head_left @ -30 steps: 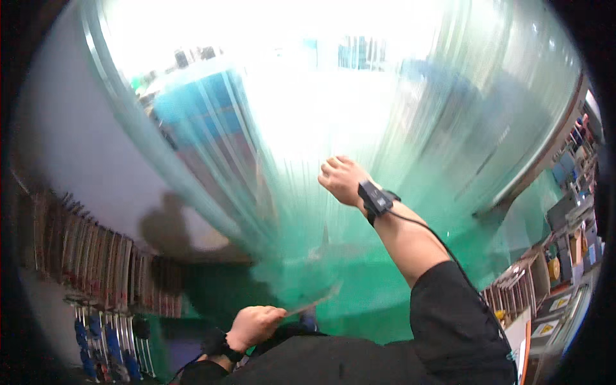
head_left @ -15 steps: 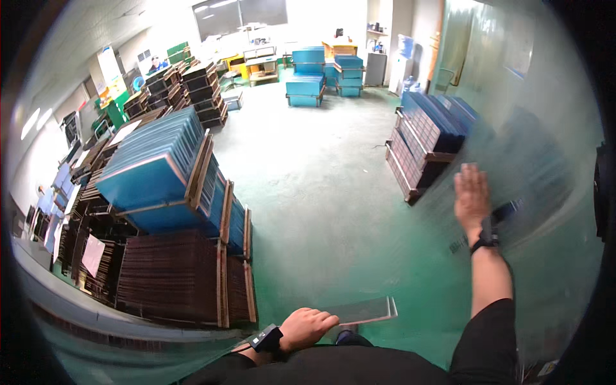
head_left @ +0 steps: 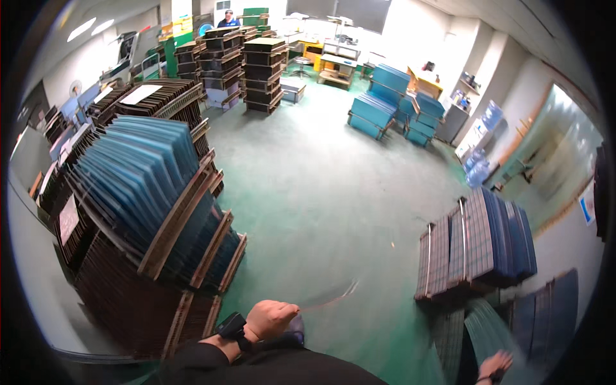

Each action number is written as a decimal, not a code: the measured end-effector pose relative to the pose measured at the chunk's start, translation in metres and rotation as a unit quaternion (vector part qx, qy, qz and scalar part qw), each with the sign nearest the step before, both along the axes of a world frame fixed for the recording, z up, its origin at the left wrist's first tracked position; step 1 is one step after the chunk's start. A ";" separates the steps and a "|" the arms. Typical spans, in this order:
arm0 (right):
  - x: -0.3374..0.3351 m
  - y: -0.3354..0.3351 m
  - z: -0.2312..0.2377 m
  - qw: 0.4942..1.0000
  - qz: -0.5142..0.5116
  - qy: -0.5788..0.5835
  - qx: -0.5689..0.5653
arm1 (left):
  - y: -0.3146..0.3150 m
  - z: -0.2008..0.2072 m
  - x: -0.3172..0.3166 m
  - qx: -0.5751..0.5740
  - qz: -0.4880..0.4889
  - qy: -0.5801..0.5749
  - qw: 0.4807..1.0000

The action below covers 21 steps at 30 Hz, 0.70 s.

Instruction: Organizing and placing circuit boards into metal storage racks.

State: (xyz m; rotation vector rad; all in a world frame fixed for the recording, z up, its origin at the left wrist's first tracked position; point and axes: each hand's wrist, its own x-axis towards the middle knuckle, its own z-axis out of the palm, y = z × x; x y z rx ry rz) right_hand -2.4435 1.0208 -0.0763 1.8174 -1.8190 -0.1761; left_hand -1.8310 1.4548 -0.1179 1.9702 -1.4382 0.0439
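Observation:
Low in the middle, my left hand (head_left: 273, 319) is closed with a dark band on its wrist. From it a thin clear plate (head_left: 330, 294) sticks out to the right, blurred, over the green floor. Part of the plate is hidden by the fingers. At the lower right edge, my right hand (head_left: 495, 364) has its fingers stretched out, somewhat smeared. It is beside a hanging translucent plastic sheet (head_left: 491, 327), and whether it touches it I cannot tell.
Blue panels (head_left: 138, 154) stand upright in wooden-edged racks at left, over dark racks. Racked panels (head_left: 478, 237) stand at right. Blue stacks (head_left: 373, 115), dark stacked racks (head_left: 264, 74), water bottles (head_left: 478, 168) and a person (head_left: 228, 20) are farther back.
The view has turned and moved forward past the large translucent sheet at right. My right hand has dropped to the lower right edge. My left hand keeps the clear plate.

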 end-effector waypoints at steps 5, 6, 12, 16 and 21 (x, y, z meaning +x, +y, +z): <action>-0.012 -0.042 -0.128 0.953 -0.120 -0.140 0.239 | -0.144 0.015 0.116 -0.011 -0.021 0.077 0.997; -0.023 -0.065 -0.156 0.955 -0.020 -0.080 0.283 | -0.170 0.015 0.143 -0.020 -0.022 0.086 0.996; 0.291 -0.243 -0.210 0.874 0.050 -0.376 0.304 | -0.313 0.003 0.277 -0.090 0.055 0.455 0.884; 0.591 -0.388 -0.214 0.739 0.321 -0.423 0.415 | -0.369 0.012 0.375 -0.173 0.074 0.567 0.802; 0.995 -0.367 -0.080 0.267 0.124 -0.677 0.675 | -0.383 0.043 0.506 -0.303 0.116 0.589 0.740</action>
